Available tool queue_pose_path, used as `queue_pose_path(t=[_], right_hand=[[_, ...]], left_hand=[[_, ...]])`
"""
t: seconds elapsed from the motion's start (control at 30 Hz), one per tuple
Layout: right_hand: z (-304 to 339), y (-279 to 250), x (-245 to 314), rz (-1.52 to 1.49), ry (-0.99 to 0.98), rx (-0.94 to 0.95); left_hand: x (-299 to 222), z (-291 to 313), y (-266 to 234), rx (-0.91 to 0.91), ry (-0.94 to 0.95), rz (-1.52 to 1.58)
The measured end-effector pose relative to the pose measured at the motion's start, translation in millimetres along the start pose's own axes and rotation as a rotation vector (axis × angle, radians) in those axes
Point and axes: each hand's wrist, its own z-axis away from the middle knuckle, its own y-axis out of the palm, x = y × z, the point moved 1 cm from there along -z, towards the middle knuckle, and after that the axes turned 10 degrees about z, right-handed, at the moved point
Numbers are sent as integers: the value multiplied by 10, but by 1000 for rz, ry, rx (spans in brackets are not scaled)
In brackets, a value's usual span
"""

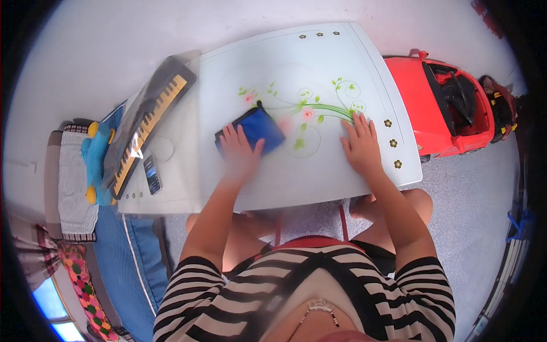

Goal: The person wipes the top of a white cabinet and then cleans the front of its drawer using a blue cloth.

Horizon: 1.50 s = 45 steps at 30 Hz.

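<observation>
Nearest the person, the close edge of the desk (319, 181) runs on the person's side of the blue fabric piece (266, 130), with a strip of white surface left between edge and fabric for sliding it back. The fabric piece lies on the desk, its dark-trimmed sides slanted to that edge. The left hand (240, 149) rests over its near left part, fingers extended and close together, thumb held apart. To the right of the fabric piece, well apart from it, the right hand (361, 147) lies palm down on the desk, fingers slightly spread; the printed flowers (308, 114) and a wide bare stretch between the two leave room for sideways movement.

Left of the fabric piece, a phone (152, 175) lies near the close edge, and a keyboard (154, 122) under clear wrap stands slantwise, limiting room on that side. Farther left of it are a turquoise plush toy (98, 157) and a blue bedcover (117, 251).

Beyond the fabric piece, open surface reaches the desk's far edge. Far to its right, past the side edge, stands a red toy car (407, 94).
</observation>
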Motion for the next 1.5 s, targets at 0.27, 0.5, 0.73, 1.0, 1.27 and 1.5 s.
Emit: queue_pose_path(t=[0.27, 0.5, 0.73, 1.0, 1.27, 1.5], right_hand=[[13, -70, -18, -16, 12, 13], [-37, -120, 42, -23, 15, 82], [-35, -136, 18, -6, 6, 62], [13, -13, -28, -19, -20, -17], [26, -19, -11, 19, -7, -40], [27, 5, -11, 36, -11, -5]], left_hand=[[387, -1871, 360, 22, -249, -164], [-15, -2669, 606, 99, -228, -182], [-974, -1949, 743, 81, 148, -6], [-954, -294, 12, 199, 159, 31], [-43, 281, -318, 173, 9, -68], [568, -654, -191, 179, -47, -120]])
